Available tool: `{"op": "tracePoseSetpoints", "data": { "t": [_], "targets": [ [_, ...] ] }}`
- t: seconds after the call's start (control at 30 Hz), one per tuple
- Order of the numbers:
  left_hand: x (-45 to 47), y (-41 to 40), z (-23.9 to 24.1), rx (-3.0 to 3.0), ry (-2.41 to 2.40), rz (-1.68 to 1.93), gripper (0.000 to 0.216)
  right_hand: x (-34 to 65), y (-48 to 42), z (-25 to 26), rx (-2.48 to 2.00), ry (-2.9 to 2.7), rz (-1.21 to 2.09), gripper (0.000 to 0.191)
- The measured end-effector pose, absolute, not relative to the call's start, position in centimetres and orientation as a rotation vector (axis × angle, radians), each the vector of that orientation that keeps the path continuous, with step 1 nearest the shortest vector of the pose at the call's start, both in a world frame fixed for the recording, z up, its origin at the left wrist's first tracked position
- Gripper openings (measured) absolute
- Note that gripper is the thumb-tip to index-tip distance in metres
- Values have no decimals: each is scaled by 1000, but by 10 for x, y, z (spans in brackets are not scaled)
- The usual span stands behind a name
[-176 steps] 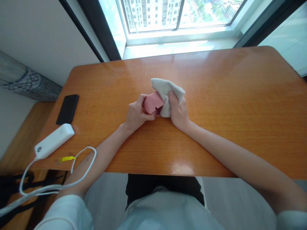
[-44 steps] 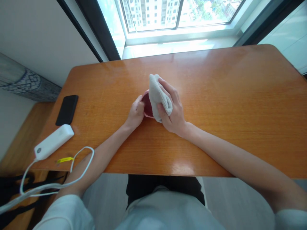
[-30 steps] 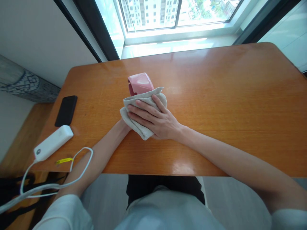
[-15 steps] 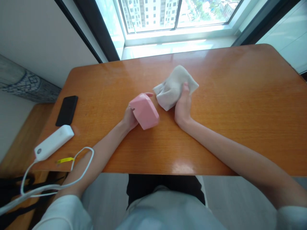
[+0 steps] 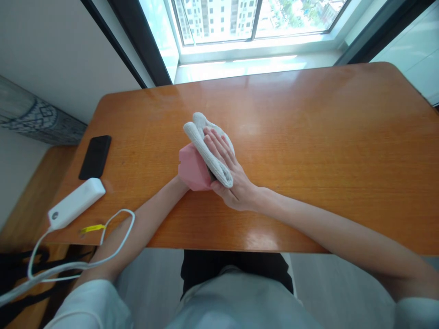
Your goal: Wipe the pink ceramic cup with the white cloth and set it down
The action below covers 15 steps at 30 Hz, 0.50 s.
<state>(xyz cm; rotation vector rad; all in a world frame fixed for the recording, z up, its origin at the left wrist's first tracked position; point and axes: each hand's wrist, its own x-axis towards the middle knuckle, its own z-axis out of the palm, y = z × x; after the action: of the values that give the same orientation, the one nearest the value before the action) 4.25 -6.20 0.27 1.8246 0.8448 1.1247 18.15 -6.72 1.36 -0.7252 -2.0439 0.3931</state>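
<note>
A pink faceted container (image 5: 194, 169) is held just above the table in my left hand (image 5: 182, 182). Its body hides most of that hand's fingers. My right hand (image 5: 233, 176) presses a folded light-grey cloth (image 5: 210, 153) against the container's right side. The fingers lie extended along the cloth, and the thumb is at its lower end. A small dark patch shows between cloth and container, but I cannot make out what it is.
The wooden table (image 5: 325, 151) stretches under both hands up to a window (image 5: 254, 23). At the left lie a black phone (image 5: 95, 157) and a white power strip (image 5: 77, 203). A white cable (image 5: 126, 233) with a yellow tag (image 5: 93, 229) loops over my left forearm.
My right hand has brought the cloth left and down from the table onto the container, folding it. The container has shifted slightly left and turned in my left hand.
</note>
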Motion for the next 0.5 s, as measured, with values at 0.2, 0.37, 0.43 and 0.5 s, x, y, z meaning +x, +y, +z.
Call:
{"op": "tracePoseSetpoints", "data": {
  "t": [0.2, 0.37, 0.43, 0.5],
  "targets": [
    [54, -78, 8, 2037, 838, 1283, 69, 182, -65, 14, -641, -2187, 384, 87],
    [48, -80, 0, 2018, 914, 1311, 96, 184, -63, 15, -537, -2202, 424, 84],
    [42, -83, -5, 2008, 947, 1297, 106, 185, -62, 15, -512, -2214, 431, 86],
    [33, -85, -8, 2000, 976, 1277, 107, 186, -63, 15, -478, -2208, 440, 86]
  ]
}}
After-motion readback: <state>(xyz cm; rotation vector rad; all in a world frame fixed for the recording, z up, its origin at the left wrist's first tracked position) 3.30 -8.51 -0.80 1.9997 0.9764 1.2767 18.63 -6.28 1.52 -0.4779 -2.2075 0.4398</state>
